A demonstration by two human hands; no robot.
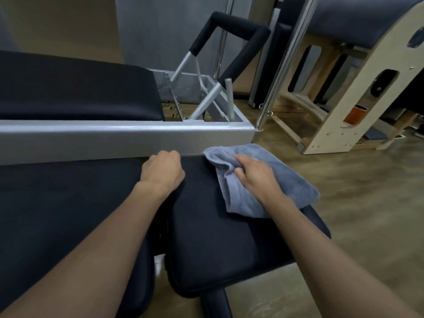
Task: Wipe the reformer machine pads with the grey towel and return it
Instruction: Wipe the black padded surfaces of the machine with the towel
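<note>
Right hand [254,177]: in my head view my fingers are curled into the grey towel [296,182], gripping a bunched fold of it and pressing it down.
Left hand [163,173]: fingers curled under, resting at the far edge of the pads; I cannot tell whether they hook onto that edge or hold nothing.
Grey towel: lies crumpled on the far right corner of the near pad [218,237], under my right hand, with one side hanging past the pad's right edge.
Near pad: dark, with a second dark pad [68,214] just beside it on the left, a narrow gap between them.
Silver frame rail [114,136]: runs across just beyond both hands.
Carriage pad [68,88]: dark, behind the rail.
Footbar [234,26]: black-padded, tilted up at the frame's far end.
Wooden barrel frame [344,99]: stands on the floor to the right, well apart.
</note>
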